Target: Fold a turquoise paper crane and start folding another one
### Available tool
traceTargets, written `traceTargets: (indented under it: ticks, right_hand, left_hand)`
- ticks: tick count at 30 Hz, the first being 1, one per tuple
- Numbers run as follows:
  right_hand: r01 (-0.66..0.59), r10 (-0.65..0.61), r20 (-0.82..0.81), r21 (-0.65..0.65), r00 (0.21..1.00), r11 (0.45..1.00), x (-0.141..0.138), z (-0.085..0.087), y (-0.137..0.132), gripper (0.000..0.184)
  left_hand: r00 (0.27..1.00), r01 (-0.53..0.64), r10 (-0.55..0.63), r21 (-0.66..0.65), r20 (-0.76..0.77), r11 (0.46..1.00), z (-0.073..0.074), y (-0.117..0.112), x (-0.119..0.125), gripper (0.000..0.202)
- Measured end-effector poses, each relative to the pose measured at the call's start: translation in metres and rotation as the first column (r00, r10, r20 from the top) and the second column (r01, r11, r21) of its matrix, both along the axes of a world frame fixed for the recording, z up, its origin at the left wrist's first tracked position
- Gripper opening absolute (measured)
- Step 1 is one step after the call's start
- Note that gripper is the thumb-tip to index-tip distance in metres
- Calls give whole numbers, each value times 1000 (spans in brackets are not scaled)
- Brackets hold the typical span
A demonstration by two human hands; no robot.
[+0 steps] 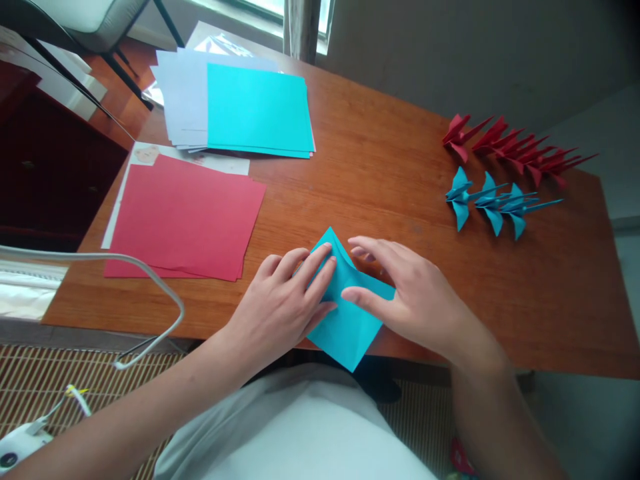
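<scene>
A creased square of blue origami paper (353, 333) lies at the table's front edge, its near corner jutting past the edge. My left hand (287, 293) rests on the paper's left half, fingers stretched out and pressing on it. Over the right side is my right hand (405, 290), thumb and fingers apart. Its thumb lies over the paper; whether it touches cannot be made out. Part of the sheet's left side is hidden beneath my left hand.
Red paper sheets (185, 220) lie on the wooden table (370, 147) at left. Behind them are blue sheets (257, 110) on white paper (185, 93). Red paper cranes (515, 150) and three blue paper cranes (493, 203) stand at right. A white cable (160, 277) crosses the left edge.
</scene>
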State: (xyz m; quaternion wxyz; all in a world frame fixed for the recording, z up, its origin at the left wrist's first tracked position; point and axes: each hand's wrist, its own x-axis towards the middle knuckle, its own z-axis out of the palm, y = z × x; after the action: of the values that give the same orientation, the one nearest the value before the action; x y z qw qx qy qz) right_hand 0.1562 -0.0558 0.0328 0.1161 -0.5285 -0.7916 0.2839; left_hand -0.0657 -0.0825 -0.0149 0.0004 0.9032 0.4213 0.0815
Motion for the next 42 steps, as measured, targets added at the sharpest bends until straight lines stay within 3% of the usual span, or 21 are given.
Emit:
traceTargets:
  ticks: [6,10,13,17,22,27,31,36,39,42]
  right_hand:
    - [148,-222,263,275,939,950,13,-27,-21,25]
    - [104,-254,320,421,913,901,17,-37,-21,32]
    - [-32,-168,342,509,924,860,15,-41,-22,30]
    - [-176,-3,345,486,939,856,9,-49,-26,30]
    - [-121,-32,301,477,953,870,4,-60,-34,38]
    - [-72,-60,264,464,963,883,1,-63,-39,41]
    - [-75,-65,296,440,953,895,-2,-60,-41,48]
    - [-81,-64,351,385,934,919,-8,-53,-41,50]
    - [-81,-59,353,370,934,926,-12,-52,-41,50]
    - [-65,-70,341,369,938,927,-14,-53,-42,52]
  left_hand:
    - [998,36,-35,-21,51,999,-1,3,2,44]
    - [997,51,-48,-39,67,998,-2,7,3,43]
    - [995,67,-64,-35,75,997,-3,11,4,43]
    - [997,37,-35,-27,75,999,-4,14,5,43]
    - [969,-180,183,-35,166,983,0,10,-3,49]
    - [875,-374,409,-177,259,910,3,4,-12,44]
    - [857,-405,460,-248,233,880,5,1,-11,39]
    - [842,-432,477,-215,251,876,5,-2,-5,37]
    - [776,-419,498,-273,387,866,4,-7,0,42]
    - [662,-384,541,-385,518,839,5,-12,6,50]
